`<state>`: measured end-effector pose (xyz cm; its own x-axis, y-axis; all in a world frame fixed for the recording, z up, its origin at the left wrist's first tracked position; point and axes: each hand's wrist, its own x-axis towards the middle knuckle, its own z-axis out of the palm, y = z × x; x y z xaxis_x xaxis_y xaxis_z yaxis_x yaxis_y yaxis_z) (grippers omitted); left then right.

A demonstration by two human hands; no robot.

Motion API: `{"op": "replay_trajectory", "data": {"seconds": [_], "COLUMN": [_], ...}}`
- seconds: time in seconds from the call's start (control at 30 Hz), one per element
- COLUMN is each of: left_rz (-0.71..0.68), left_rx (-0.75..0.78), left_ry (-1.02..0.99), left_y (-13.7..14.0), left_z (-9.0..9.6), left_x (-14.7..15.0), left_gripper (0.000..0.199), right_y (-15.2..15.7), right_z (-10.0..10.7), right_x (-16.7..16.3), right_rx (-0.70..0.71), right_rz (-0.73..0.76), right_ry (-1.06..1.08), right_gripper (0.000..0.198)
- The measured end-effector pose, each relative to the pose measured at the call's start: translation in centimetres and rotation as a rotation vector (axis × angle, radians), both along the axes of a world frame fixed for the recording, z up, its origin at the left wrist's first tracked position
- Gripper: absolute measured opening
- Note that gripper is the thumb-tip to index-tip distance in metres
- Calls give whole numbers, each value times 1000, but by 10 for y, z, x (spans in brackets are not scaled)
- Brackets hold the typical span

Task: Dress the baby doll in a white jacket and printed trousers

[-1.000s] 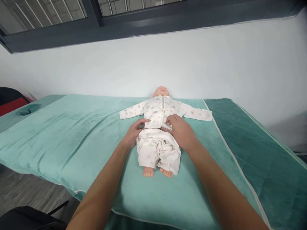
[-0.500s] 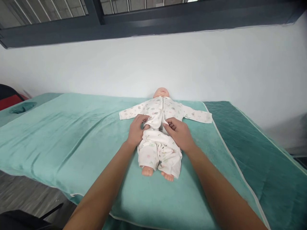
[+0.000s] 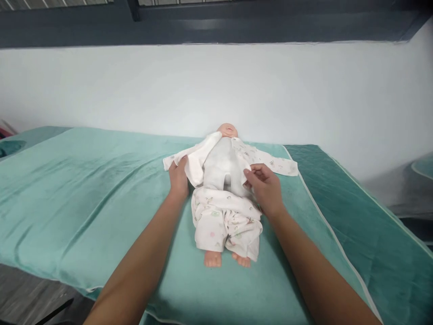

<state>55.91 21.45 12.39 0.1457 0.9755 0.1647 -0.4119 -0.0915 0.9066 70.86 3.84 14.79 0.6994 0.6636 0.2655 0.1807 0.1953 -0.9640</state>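
Observation:
A baby doll point(image 3: 212, 258) lies on its back, head toward the wall, feet toward me. Its white patterned jacket point(image 3: 270, 161) is spread apart at the front, baring the pale torso point(image 3: 221, 160). My left hand point(image 3: 179, 177) is closed on the jacket's left-side front panel, folded outward with its plain inside showing. With thumb and fingers, my right hand point(image 3: 262, 183) pinches the edge of the other front panel. Patterned trousers point(image 3: 211, 225) sit bunched below the doll's waist, and both bare feet stick out of the legs.
A light green cover point(image 3: 101, 189) lies under the doll, with a darker green cloth point(image 3: 365, 225) along the right. Behind stands a white wall point(image 3: 203, 85) below a dark window frame point(image 3: 237, 27). Grey floor point(image 3: 30, 293) shows at the lower left.
The jacket's front panels, almost together before, have been drawn apart to both sides. My left hand has moved left and my right hand right, exposing the torso. The view has tilted slightly.

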Motion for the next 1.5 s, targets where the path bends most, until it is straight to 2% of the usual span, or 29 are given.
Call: {"op": "replay_trajectory", "data": {"seconds": [0.07, 0.13, 0.2, 0.27, 0.37, 0.43, 0.5, 0.6, 0.73, 0.87, 0.93, 1.03, 1.1, 1.2, 1.27, 1.3, 1.37, 1.43, 1.5], "left_rz": [14, 67, 124, 157, 180, 249, 320, 352, 352, 330, 329, 361, 405, 501, 492, 431, 208, -31, -174], "left_rx": [-81, -88, -50, -8, 23, 99, 173, 161, 127, 173, 193, 215, 306, 571, 736, 807, 931, 1002, 1002], "left_ry": [-73, 32, 209, 355, 504, 745, 1048, 1331, 1444, 1490, 1485, 1430, 1383, 1322, 1281, 1267, 1250, 1237, 1235], "left_y": [7, 12, 14, 15, 15, 13, 10, 4, -2, -4, -4, -3, -2, -2, -7, -10, -18, -25, -30], "left_z": [-3, -5, -7, -8, -7, -4, -2, 3, 4, 1, -1, -5, -8, -11, -10, -9, -6, -3, -1], "left_x": [-6, -17, -30, -47, -70, -79, -83, -83, -80, -76, -75, -74, -75, -74, -72, -69, -64, -59, -56], "left_gripper": [41, 39, 38, 36, 26, 20, 24, 32, 35, 37, 39, 40, 38, 36, 31, 27, 25, 29, 33], "right_y": [-2, -9, -23, -44, -76, -92, -101, -106, -107, -103, -100, -98, -97, -93, -86, -82, -72, -64, -58], "right_z": [-4, -11, -19, -27, -35, -38, -41, -45, -46, -42, -40, -40, -41, -43, -42, -42, -39, -37, -35], "right_x": [14, 33, 54, 72, 90, 96, 100, 105, 105, 94, 88, 83, 82, 75, 66, 61, 48, 38, 32], "right_rx": [76, 119, 68, -11, -201, -431, -639, -773, -916, -1106, -1149, -1101, -993, -701, -479, -393, -312, -348, -427], "right_rz": [-97, -205, -332, -391, -421, -442, -478, -548, -581, -547, -547, -574, -610, -619, -503, -408, -187, 8, 115], "right_ry": [79, 115, 89, 64, -14, -181, -362, -453, -449, -482, -500, -512, -551, -701, -814, -863, -940, -991, -1020], "right_gripper": [29, 32, 34, 35, 32, 27, 26, 27, 30, 34, 35, 34, 30, 21, 18, 18, 20, 22, 23]}}
